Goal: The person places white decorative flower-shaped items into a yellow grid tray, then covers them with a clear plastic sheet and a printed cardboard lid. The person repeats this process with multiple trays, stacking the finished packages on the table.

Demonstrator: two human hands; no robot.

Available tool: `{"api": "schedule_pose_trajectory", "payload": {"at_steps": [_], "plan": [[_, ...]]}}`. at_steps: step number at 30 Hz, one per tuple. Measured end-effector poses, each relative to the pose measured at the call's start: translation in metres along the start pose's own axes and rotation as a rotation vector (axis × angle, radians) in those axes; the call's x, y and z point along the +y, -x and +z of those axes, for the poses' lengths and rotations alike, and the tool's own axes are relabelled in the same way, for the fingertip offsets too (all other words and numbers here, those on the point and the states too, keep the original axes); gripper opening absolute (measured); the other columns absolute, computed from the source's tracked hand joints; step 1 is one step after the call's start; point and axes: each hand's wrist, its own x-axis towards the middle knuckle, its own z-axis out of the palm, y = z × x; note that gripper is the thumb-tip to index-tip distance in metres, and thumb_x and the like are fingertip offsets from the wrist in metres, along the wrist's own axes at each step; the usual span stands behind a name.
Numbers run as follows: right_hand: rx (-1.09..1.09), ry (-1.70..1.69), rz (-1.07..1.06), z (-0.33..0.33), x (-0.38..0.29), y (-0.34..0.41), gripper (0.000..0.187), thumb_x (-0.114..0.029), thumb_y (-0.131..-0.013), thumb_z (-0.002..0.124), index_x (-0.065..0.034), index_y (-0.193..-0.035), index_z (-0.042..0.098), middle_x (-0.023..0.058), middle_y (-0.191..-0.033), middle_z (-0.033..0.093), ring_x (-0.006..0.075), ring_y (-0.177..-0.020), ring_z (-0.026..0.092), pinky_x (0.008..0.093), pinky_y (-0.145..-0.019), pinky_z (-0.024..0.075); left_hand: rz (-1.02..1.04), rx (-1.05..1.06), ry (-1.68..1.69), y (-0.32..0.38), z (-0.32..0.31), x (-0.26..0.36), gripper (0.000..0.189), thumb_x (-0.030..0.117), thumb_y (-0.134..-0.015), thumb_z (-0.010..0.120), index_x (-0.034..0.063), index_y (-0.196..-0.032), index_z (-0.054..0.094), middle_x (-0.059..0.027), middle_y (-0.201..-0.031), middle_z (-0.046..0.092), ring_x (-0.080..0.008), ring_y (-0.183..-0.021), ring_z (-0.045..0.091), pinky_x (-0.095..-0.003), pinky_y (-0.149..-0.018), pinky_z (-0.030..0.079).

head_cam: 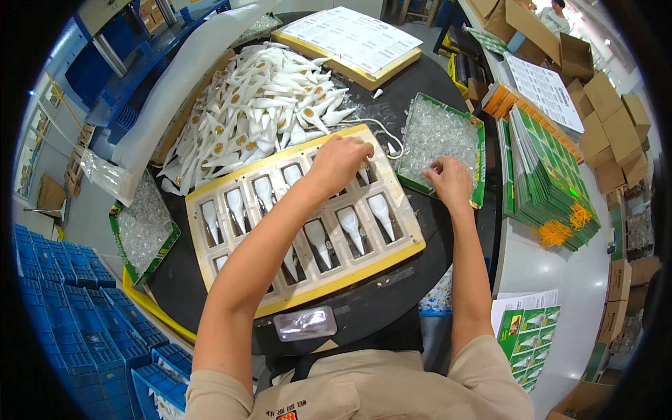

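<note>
A yellow-edged tray with rows of rectangular cavities lies tilted before me. White tapered bottles rest in many of its cavities, their pointed ends towards me. My left hand is over the far row, fingers bent down near the far right cavities; it hides some of them, and what its fingertips hold cannot be seen. To the right, my right hand is at the near edge of a green cardboard box of small clear plastic pieces. Its thumb and fingertips are close together; any piece between them is too small to make out.
Behind the tray is a large heap of white bottles, some with round stickers. Printed card sheets lie on another yellow-edged tray. Left stands a second box of clear pieces. Green printed cards are stacked right. A clear plastic case lies near me.
</note>
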Motion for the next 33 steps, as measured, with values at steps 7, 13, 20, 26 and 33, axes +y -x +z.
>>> {"api": "schedule_pose_trajectory", "payload": {"at_steps": [7, 13, 20, 26, 33], "plan": [[0.149, -0.183, 0.017, -0.008, -0.001, 0.01, 0.019, -0.025, -0.085, 0.075, -0.0076, -0.092, 0.078, 0.0118, -0.089, 0.071, 0.0327, -0.08, 0.067, 0.0417, -0.073, 0.0512, -0.274, 0.495, 0.382, 0.146, -0.029, 0.035, 0.025, 0.008, -0.086, 0.075, 0.0045, -0.11, 0.069, -0.0138, -0.1, 0.073, -0.0334, -0.093, 0.07, -0.0373, -0.085, 0.054], [0.105, -0.589, -0.221, -0.009, -0.058, 0.072, 0.013, -0.012, -0.084, 0.075, -0.0015, -0.092, 0.076, 0.0108, -0.082, 0.066, 0.026, -0.068, 0.061, 0.0365, -0.065, 0.0477, -0.182, 0.38, 0.201, 0.285, 0.001, 0.137, 0.028, 0.016, -0.081, 0.08, 0.0027, -0.103, 0.069, -0.0123, -0.099, 0.072, -0.028, -0.09, 0.07, -0.0372, -0.081, 0.056], [0.048, -0.603, -0.213, -0.006, -0.076, 0.109, 0.016, -0.005, -0.083, 0.077, 0.0, -0.098, 0.073, 0.008, -0.081, 0.063, 0.0156, -0.062, 0.059, 0.0286, -0.059, 0.0475, -0.27, 0.034, -0.101, 0.311, 0.029, 0.138, 0.058, 0.029, -0.084, 0.071, -0.0001, -0.131, 0.057, -0.0158, -0.133, 0.059, -0.0292, -0.121, 0.057, -0.0437, -0.106, 0.042], [0.161, -0.436, -0.209, -0.052, -0.048, 0.118, 0.011, -0.002, -0.084, 0.073, -0.0015, -0.095, 0.073, 0.0094, -0.088, 0.068, 0.02, -0.073, 0.064, 0.0289, -0.063, 0.0502, -0.188, 0.117, -0.039, 0.31, 0.035, 0.128, 0.078, 0.015, -0.057, 0.084, 0.0016, -0.13, 0.058, -0.0159, -0.116, 0.061, -0.0343, -0.106, 0.061, -0.044, -0.091, 0.052], [0.777, 0.832, 0.012, -0.218, 0.161, 0.047, 0.061, -0.052, -0.101, 0.051, -0.0066, -0.141, 0.053, 0.0137, -0.146, 0.053, 0.0342, -0.131, 0.05, 0.0467, -0.107, 0.0409, -0.19, 0.285, 0.168, 0.315, 0.035, 0.124, 0.069, 0.014, -0.062, 0.086, 0.0027, -0.125, 0.062, -0.0141, -0.114, 0.064, -0.0321, -0.097, 0.065, -0.0421, -0.084, 0.053]]}}
